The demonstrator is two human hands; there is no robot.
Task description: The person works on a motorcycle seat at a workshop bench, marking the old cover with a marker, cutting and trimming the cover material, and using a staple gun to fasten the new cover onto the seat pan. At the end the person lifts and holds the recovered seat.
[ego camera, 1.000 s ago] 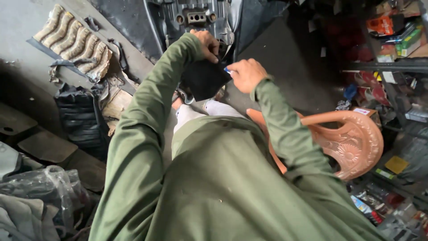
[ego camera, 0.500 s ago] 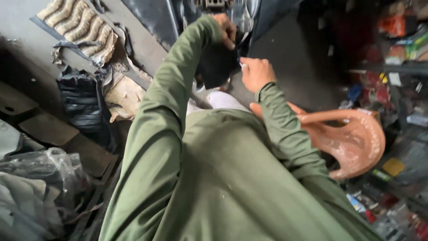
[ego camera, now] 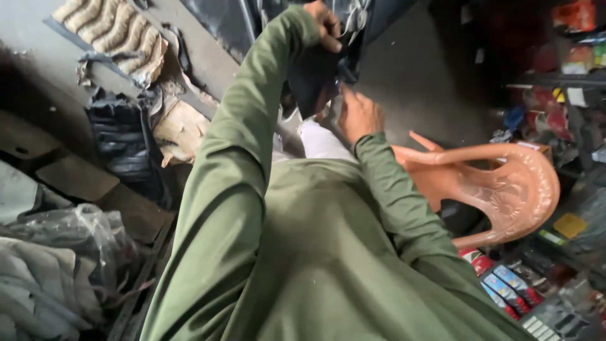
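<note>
Close to the camera, a big green shirt fills the lower part of the picture, and two green sleeves reach up and away from it. On the left side lie a crinkly clear plastic bag [ego camera: 76, 237] and some grey cloth. On the right stands an orange plastic chair [ego camera: 505, 189], tipped toward the person, with small colourful packets [ego camera: 511, 287] below it.

Farther up, the right hand [ego camera: 358, 115] is curled, with its fingers pressed together at the edge of a black piece of cloth or rubber [ego camera: 312, 79]. I cannot tell just what the fingers pinch. The black piece hangs between the two hands, right above the white thing [ego camera: 322, 142] by the person's chest.

Farther still, the left hand [ego camera: 325, 26] is closed tight on the top of the black piece, next to a dark metal machine part [ego camera: 353, 16].

Far off on the left, a striped mat [ego camera: 117, 28] lies on the grey floor, with a black bag [ego camera: 120, 142] and torn cardboard [ego camera: 180, 129] near it.
</note>
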